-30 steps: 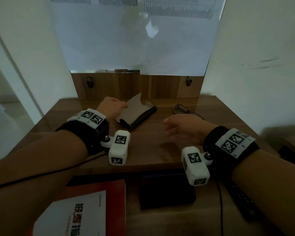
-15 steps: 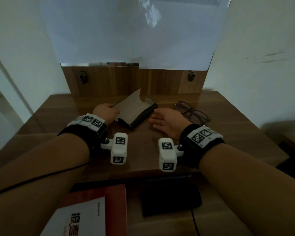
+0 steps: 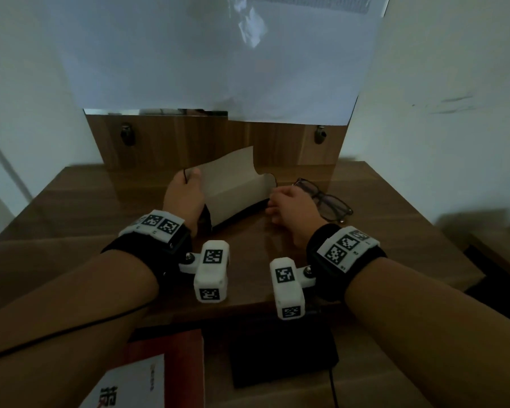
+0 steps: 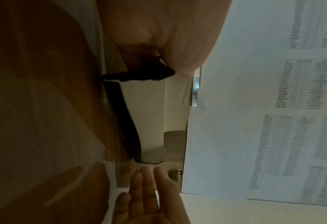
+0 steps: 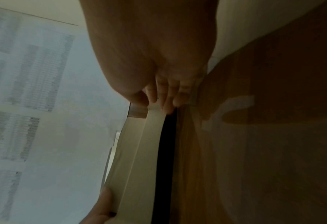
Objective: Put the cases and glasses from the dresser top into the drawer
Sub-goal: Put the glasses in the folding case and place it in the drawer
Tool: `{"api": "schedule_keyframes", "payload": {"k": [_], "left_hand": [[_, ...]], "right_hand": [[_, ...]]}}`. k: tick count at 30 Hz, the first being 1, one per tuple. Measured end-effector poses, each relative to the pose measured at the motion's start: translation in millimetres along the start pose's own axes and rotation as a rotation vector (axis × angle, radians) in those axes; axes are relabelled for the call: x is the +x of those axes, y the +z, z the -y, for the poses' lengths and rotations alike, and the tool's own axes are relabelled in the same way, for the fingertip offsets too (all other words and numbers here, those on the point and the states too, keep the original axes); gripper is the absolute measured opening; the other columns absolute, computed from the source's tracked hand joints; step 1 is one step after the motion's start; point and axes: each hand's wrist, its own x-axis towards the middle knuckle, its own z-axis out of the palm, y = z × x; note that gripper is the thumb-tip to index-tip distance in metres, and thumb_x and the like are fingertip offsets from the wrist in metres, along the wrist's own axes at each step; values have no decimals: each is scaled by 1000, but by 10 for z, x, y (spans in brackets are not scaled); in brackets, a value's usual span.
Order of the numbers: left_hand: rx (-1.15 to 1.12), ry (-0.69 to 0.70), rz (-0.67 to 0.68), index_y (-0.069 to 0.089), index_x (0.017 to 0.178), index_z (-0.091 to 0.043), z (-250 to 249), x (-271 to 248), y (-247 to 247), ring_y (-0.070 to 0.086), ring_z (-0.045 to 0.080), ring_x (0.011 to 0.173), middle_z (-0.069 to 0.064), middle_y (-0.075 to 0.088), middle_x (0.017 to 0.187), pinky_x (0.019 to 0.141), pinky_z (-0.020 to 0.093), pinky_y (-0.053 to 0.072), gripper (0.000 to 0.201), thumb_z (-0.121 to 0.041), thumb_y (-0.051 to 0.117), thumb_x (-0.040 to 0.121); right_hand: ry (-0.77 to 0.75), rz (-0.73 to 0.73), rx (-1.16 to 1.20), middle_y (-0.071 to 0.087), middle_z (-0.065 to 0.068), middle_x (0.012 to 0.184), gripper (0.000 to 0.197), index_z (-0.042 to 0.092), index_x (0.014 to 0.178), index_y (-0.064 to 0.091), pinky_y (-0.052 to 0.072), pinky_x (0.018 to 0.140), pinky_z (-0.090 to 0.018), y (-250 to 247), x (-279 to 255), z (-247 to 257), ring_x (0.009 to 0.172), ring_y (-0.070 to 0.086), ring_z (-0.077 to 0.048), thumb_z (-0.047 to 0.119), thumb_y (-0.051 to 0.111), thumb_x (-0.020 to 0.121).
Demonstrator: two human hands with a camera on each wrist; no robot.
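the open glasses case [image 3: 233,195], pale inside and black outside, lies on the dresser top [image 3: 395,237] with its flap raised. the left hand [image 3: 184,195] pinches the flap's left end; the right hand [image 3: 292,206] grips the case's right end. the glasses [image 3: 326,200] lie just right of that hand. a red book [image 3: 171,357] shows below.

Your left hand [image 3: 186,195] pinches one end of the case [image 3: 233,189] while your right hand [image 3: 292,207] curls its fingers on the other, both forearms reaching forward.
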Motion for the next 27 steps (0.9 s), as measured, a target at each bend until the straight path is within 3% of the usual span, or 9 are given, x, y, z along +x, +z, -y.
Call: {"api": "schedule_keyframes", "payload": {"k": [3, 6, 9, 12, 16, 19, 23, 27], "left_hand": [[-61, -64, 5, 49, 133, -35, 98, 13, 82, 53, 30, 121, 4, 53, 138, 103, 53, 43, 57, -59, 41, 83], [-92, -95, -19, 45, 136, -37, 143, -16, 128, 50, 33, 123, 7, 50, 141, 104, 54, 41, 58, -60, 38, 84], [-64, -54, -33, 42, 142, -30, 131, -10, 163, 47, 33, 126, 10, 46, 143, 108, 53, 38, 53, -53, 33, 94], [-62, -28, -32, 43, 141, -29, 156, 16, 171, 48, 31, 125, 8, 48, 141, 107, 52, 38, 53, -53, 33, 94], [-68, -6, -19, 46, 137, -29, 193, 5, 140, 50, 30, 123, 8, 51, 137, 106, 52, 40, 54, -55, 35, 92], [-77, 21, 6, 52, 131, -28, 213, 24, 120, 54, 28, 117, 7, 56, 130, 104, 52, 42, 50, -54, 38, 90], [-62, 43, 38, 55, 122, -31, 235, 19, 112, 56, 28, 114, 5, 59, 122, 103, 52, 43, 44, -55, 39, 90], [-92, 6, 95, 57, 112, -37, 218, 6, 88, 58, 27, 113, 4, 61, 122, 103, 53, 44, 47, -66, 40, 78]], "right_hand": [[-171, -215, -216, 58, 5, 84, 13, 14, 101, 61, 52, 81, -37, -227, 89, 42, 88, 58, -18, 18, 52, 92], [-191, -363, -369, 64, 4, 88, 9, 32, 77, 58, 54, 85, -45, -424, 151, 67, 91, 63, -22, 32, 53, 85], [-131, -465, -510, 67, 1, 98, 16, 34, 79, 61, 52, 88, -49, -547, 191, 67, 97, 62, -28, 43, 48, 77], [-72, -481, -616, 61, -4, 114, 22, 31, 99, 64, 41, 100, -47, -618, 187, 83, 114, 50, -31, 38, 51, 84], [-25, -403, -697, 63, -12, 118, 32, 22, 109, 65, 44, 100, -48, -657, 293, 38, 113, 54, -34, 37, 48, 86], [-1, -383, -707, 68, -15, 111, 35, 12, 106, 68, 47, 97, -46, -649, 329, 47, 104, 60, -34, 35, 48, 89], [9, -344, -747, 70, -13, 105, 33, 10, 97, 71, 47, 97, -46, -663, 355, 56, 100, 62, -33, 31, 47, 90], [-13, -316, -790, 70, -14, 101, 32, 8, 93, 71, 46, 97, -47, -685, 363, 50, 97, 63, -33, 28, 46, 90]]}}
